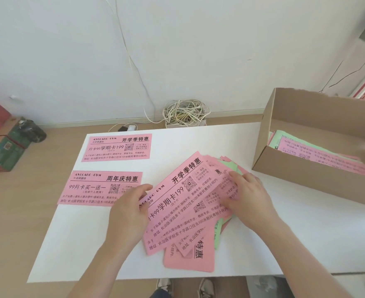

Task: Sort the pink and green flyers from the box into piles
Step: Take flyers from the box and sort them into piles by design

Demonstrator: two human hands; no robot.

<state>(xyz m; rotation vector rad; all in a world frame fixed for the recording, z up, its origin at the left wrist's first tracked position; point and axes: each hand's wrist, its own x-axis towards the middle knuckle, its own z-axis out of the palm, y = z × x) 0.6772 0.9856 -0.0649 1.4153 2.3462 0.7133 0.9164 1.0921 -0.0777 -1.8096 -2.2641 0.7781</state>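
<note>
Both forearms are extended from the near edge over the white bench (338, 233). The left hand (130, 211) is turned inward, and the left end of the top pink flyer (177, 196) is pinched between its thumb and curled fingers. The right hand (249, 198) is laid palm-down on the fanned stack of pink and green flyers (190, 257), its fingers (236, 176) nearly straight and slightly apart. Beyond the left hand, a nearer single flyer (95, 186) and a farther single flyer (117, 147) are laid flat, apart. More flyers (319, 153) are held in the cardboard box (306, 171) at far right
</note>
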